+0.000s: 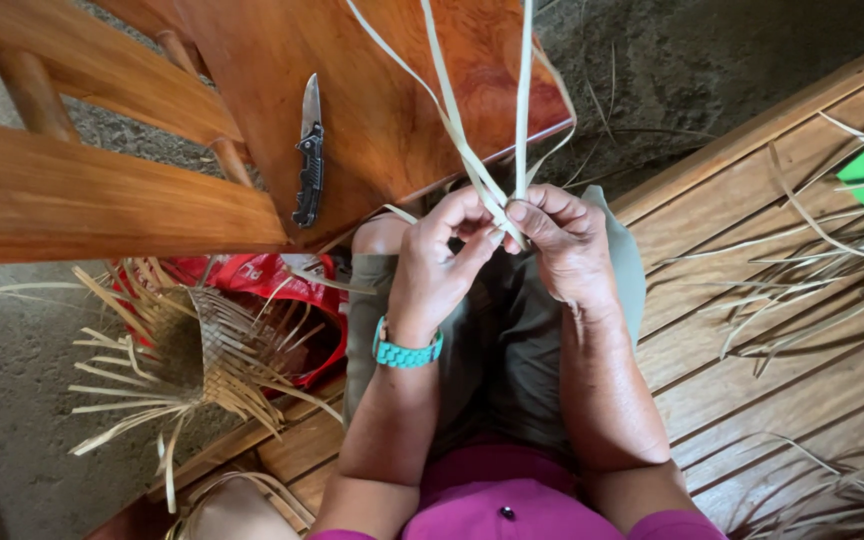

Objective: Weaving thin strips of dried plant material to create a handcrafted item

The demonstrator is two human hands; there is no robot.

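Strips (472, 150) of pale, flat, narrow leaf rise upward from both hands, crossing above the lap. Left hand (440, 262) and right hand (567, 245) each pinch them at fingertips, closed around the crossing point.

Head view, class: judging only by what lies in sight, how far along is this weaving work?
Done: a partly woven mat lies on the floor, loose ends unfinished. In hand: the left hand and right hand pinch pale leaf strips together over the lap. Left: more loose strips lie unwoven on the wooden bench; the folding knife rests on the chair.
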